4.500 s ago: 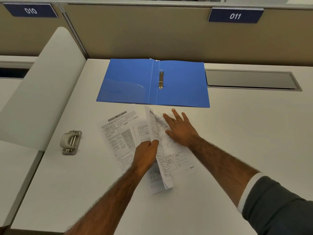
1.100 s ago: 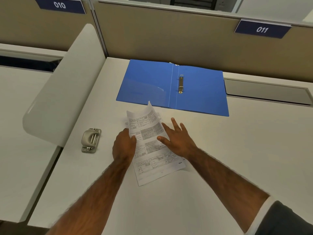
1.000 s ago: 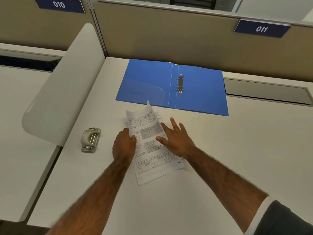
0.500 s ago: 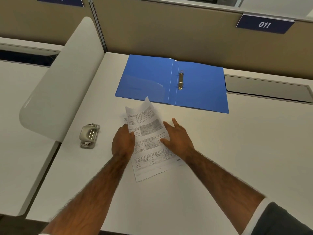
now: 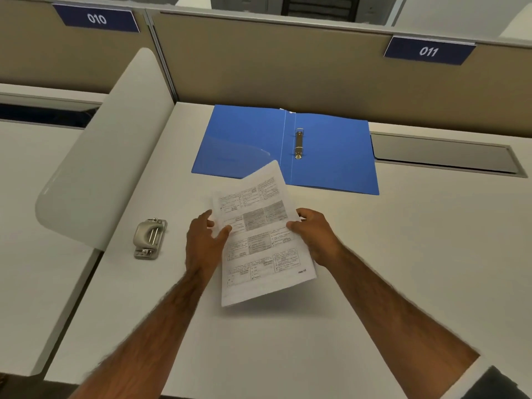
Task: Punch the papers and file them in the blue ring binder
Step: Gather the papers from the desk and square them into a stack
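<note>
Above the middle of the white desk [image 5: 403,254], both hands are holding the papers [image 5: 260,237] — a thin sheaf of printed forms, turned at a slant so that its far corner is overlapping the near edge of the blue ring binder [image 5: 331,156] in the view. The left hand [image 5: 203,243] is pinching the sheaf's left edge, thumb lying on the printed face and fingers curling behind. The right hand [image 5: 316,236] is gripping the right edge the same way, thumb on top, the other fingers hidden under the sheets. The sheaf is casting a soft shadow on the desk below its near edge, so it is hanging clear of the surface.

The binder is lying open and flat at the far side of the desk, close to the tan partition [image 5: 288,67], with its metal ring mechanism [image 5: 298,144] sitting just right of the spine — whether the rings are standing open or closed is too small to tell. A grey hole punch [image 5: 149,239] is resting on the desk to the left of the left hand, apart from it and near the foot of the curved white side panel [image 5: 106,156]. Right of the binder, a grey cable hatch [image 5: 443,154] is lying flush in the desk. A dark sleeve [image 5: 501,384] is showing at the right forearm.
</note>
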A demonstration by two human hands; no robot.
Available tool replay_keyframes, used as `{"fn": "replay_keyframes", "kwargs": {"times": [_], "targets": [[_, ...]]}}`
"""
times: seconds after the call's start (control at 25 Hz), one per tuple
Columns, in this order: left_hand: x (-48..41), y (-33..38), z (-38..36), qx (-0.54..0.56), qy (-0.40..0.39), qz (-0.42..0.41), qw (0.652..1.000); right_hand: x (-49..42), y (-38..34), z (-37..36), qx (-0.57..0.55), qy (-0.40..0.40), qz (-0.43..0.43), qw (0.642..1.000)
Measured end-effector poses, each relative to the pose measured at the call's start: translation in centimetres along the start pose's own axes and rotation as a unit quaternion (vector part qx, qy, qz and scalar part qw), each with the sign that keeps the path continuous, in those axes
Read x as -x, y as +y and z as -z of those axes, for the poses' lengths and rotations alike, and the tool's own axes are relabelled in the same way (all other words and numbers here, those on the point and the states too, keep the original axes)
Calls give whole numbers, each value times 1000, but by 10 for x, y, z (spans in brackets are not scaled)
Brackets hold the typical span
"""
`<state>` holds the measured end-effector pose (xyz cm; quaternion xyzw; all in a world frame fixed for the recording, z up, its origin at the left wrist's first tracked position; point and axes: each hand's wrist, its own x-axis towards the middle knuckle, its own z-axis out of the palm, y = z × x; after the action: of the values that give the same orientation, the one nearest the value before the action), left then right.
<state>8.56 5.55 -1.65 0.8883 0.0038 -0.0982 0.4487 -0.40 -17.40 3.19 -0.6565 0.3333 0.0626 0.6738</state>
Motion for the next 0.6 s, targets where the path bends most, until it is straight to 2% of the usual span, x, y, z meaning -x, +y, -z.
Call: {"fn": "replay_keyframes", "kwargs": {"times": [0.04, 0.08, 0.16, 0.2, 0.24, 0.32, 0.44, 0.6], "targets": [[3, 8, 1, 69, -12, 31, 997, 5, -3, 12, -14, -3, 14, 1000], [8, 18, 2, 167, -57, 65, 982, 10, -5, 24, -27, -8, 28, 999], [19, 44, -1, 343, -219, 94, 909, 24, -9, 47, -46, -27, 61, 997], [24, 57, -3, 378, -281, 81, 878, 31, -12, 56, -53, -40, 78, 995], [29, 73, -5, 383, -311, 56, 868, 37, -15, 64, -59, -50, 94, 993], [41, 107, -10, 345, -298, -1, 890, 48, -21, 76, -69, -43, 127, 989], [57, 150, -12, 290, -236, -79, 924, 61, -37, 89, -77, 29, 199, 976], [65, 169, -12, 295, -213, -150, 920, 76, -50, 105, -81, 44, 275, 957]]}}
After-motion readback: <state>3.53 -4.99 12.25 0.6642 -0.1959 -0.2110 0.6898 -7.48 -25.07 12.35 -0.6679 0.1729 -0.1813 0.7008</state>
